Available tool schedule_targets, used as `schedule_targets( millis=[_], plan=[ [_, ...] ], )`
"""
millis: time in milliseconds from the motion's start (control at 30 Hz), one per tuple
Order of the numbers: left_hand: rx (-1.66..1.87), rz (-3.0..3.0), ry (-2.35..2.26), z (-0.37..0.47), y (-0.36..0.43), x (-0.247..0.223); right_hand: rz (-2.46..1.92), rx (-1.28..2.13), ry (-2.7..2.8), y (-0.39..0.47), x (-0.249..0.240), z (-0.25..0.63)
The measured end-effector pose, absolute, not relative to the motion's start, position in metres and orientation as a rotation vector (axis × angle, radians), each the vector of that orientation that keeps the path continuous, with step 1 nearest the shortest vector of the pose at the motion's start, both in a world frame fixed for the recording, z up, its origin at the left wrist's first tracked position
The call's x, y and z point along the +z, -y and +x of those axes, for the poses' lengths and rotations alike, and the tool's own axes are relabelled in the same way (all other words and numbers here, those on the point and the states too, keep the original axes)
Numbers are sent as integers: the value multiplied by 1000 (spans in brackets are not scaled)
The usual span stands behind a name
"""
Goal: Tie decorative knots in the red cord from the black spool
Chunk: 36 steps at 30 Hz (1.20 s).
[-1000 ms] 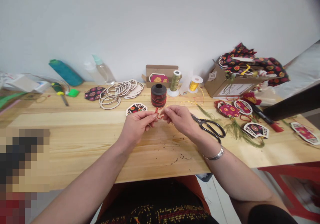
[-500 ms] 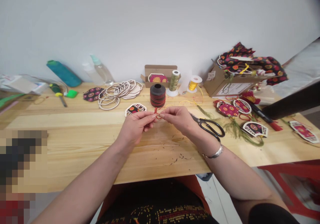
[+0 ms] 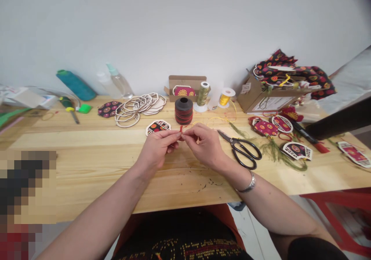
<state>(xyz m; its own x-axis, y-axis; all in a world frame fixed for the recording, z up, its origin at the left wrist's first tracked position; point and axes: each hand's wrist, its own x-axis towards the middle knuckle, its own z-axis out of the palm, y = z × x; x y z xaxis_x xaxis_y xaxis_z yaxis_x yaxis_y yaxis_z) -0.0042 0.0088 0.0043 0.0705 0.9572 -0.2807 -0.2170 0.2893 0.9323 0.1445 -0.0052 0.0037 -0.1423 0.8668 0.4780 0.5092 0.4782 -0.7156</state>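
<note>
Between my two hands is a short piece of red cord (image 3: 181, 129), its end sticking up above the fingertips. My left hand (image 3: 158, 147) pinches it between thumb and forefinger. The fingertips of my right hand (image 3: 204, 144) are closed on the same cord from the other side; most of the cord is hidden by fingers. Just behind stands a black spool wound with red cord (image 3: 183, 115). A patterned octagonal ornament (image 3: 158, 127) lies beyond my left hand. Black-handled scissors (image 3: 242, 147) rest to the right of my right hand, blades partly spread.
Pale wooden frames (image 3: 139, 105), a teal thread cone (image 3: 75, 85) and a screwdriver (image 3: 69, 109) lie at the back left. Green (image 3: 203, 93) and yellow (image 3: 225, 98) thread spools stand behind. Tasselled ornaments (image 3: 297, 151) and a cardboard box of fabric pieces (image 3: 257, 95) are at right.
My right hand has turned slightly, its fingers more curled at the cord, and its wrist has shifted off the scissors. The red loop between the fingertips now looks smaller. My left hand stays almost still.
</note>
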Motion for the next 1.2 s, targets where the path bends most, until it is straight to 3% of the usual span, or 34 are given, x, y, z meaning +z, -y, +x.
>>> schedule_targets(
  millis=[300, 600, 767, 1033, 1200],
  plan=[
    [997, 724, -1069, -5, -11, 5, -1096, 152, 1986, 6, -3, 145],
    [956, 634, -1026, -6, -12, 3, -1077, -593, 2291, 12, 4, 145],
    [967, 624, -999, -5, -12, 0, -1062, -746, 2348, 21, 3, 135],
    [1011, 705, -1022, -6, -13, -2, -1008, -365, 2410, 23, -1, 135],
    [1025, 758, -1101, -4, -12, 2, -1166, 367, 1908, 7, 5, 148]
  ],
)
